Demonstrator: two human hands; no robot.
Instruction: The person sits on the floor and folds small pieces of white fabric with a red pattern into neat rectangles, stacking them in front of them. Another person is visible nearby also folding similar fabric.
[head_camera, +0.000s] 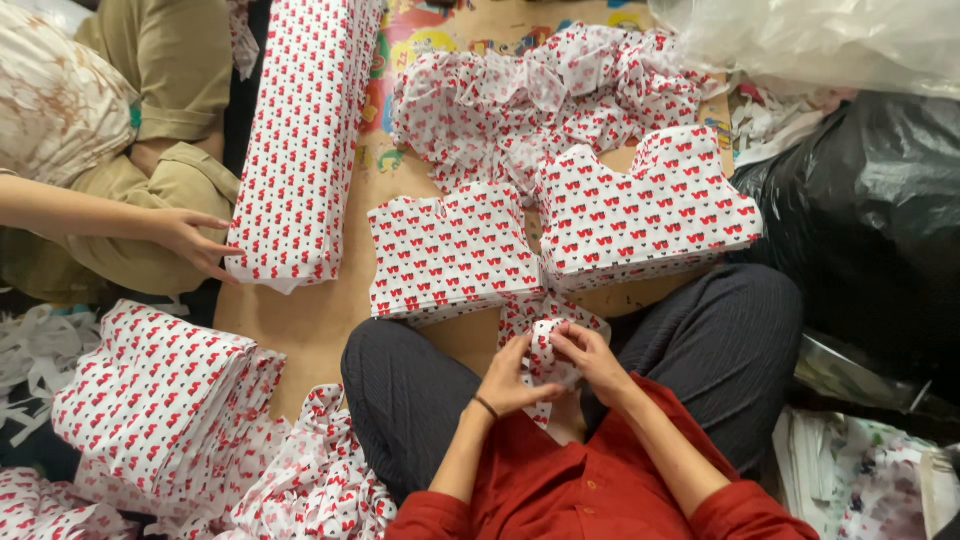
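Two flat stacks of white, red-heart-printed cut bag sheets (560, 235) lie side by side on the brown board (300, 330), notched edges pointing away from the person. At the board's near edge, between the knees, a narrow printed strip (541, 345) runs lengthwise toward the person. The left hand (512, 378) and right hand (590, 357), fingers curled, pinch it. Another person's hand (190, 240) touches one long stack (305, 140) at the board's left edge.

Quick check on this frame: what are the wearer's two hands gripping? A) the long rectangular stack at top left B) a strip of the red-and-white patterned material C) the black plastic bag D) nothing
B: the left hand and right hand both pinch a narrow patterned strip just below the two cut stacks; the black bag lies untouched, and another person's hand is at the long stack.
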